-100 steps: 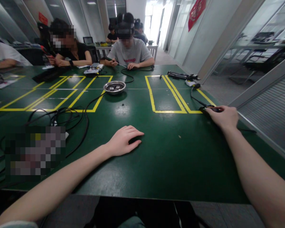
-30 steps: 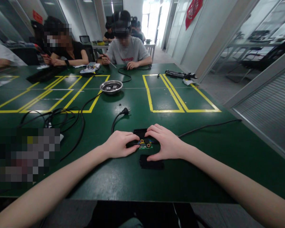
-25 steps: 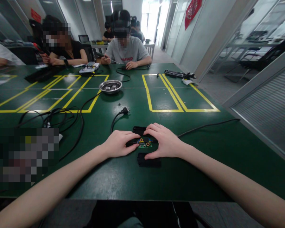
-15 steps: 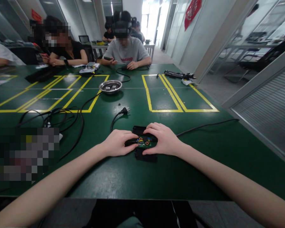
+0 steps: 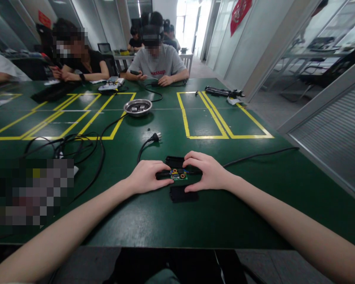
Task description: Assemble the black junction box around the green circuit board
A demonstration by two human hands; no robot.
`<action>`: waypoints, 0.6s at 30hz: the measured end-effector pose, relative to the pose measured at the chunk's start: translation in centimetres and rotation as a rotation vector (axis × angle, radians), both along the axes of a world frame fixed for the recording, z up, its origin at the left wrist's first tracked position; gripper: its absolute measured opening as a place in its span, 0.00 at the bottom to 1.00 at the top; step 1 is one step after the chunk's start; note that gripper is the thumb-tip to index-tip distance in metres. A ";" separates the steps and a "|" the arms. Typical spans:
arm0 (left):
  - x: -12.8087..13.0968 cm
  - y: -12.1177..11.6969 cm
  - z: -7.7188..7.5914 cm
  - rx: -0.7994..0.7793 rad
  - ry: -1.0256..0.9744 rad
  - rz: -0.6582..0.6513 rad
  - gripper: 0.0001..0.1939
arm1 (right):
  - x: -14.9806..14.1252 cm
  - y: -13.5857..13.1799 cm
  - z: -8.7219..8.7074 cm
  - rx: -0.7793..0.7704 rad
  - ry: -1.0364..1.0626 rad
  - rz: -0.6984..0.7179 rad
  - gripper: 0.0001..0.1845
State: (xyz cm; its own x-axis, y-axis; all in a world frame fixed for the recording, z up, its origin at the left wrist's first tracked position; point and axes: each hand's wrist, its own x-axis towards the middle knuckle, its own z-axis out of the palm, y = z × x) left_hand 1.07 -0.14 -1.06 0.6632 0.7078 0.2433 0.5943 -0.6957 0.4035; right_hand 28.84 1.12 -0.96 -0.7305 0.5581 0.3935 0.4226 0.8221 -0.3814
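Note:
A small green circuit board (image 5: 179, 174) with copper-wound coils lies in front of me, a black cable running from its right end. My left hand (image 5: 146, 176) pinches the left end, thumb below and fingers above, around a black part there. Curved around the right side is my right hand (image 5: 211, 172), its thumb and fingers apart. Its thumb touches the lower black casing half (image 5: 182, 196). Its fingertips are beside the upper black casing half (image 5: 174, 161); whether they touch it I cannot tell.
A plug on a cable (image 5: 154, 138) lies beyond my left hand. Farther off stands a metal bowl (image 5: 138, 107) with metal parts. Tangled black cables (image 5: 77, 144) are at left. Yellow tape marks (image 5: 207, 137) the green table. A black tool-like object (image 5: 223, 92) sits far right. Co-workers sit opposite.
My right hand has shifted slightly right, uncovering more of the board's right end and the cable. The lower casing half has slid a little right. My left hand stays nearly in place.

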 end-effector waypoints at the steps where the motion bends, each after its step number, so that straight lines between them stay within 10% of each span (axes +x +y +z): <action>1: 0.0 0.0 0.0 0.003 0.000 -0.001 0.17 | -0.1 0.0 -0.1 -0.001 0.004 -0.006 0.31; 18: -0.1 0.1 0.2 0.056 0.013 -0.051 0.18 | 0.0 0.4 -0.3 -0.010 0.066 -0.010 0.08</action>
